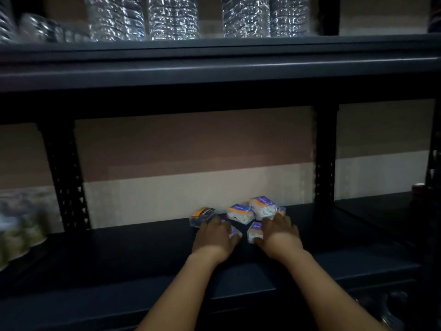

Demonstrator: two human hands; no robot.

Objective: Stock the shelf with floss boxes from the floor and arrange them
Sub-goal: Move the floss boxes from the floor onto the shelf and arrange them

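Two bare forearms are reaching in over the front edge of the dark shelf (119, 254). The left hand (213, 237) is lying palm down with its fingers curling over a small floss box (235, 231) that is peeking out under them on the thumb side; how firmly it is gripping I cannot tell. The right hand (280, 231) is holding another floss box (254, 231), with the thumb pressing its near end and the fingers bending over its far side.

Just beyond the left fingertips an orange-and-black box (202, 216) is sitting. Past the gap between the hands a white box (239, 213) is lying, and beyond the right fingertips a further white box (262, 205) is resting slightly higher. Overhead, wrapped bottle packs (171, 17) are standing on the upper shelf (214, 65).
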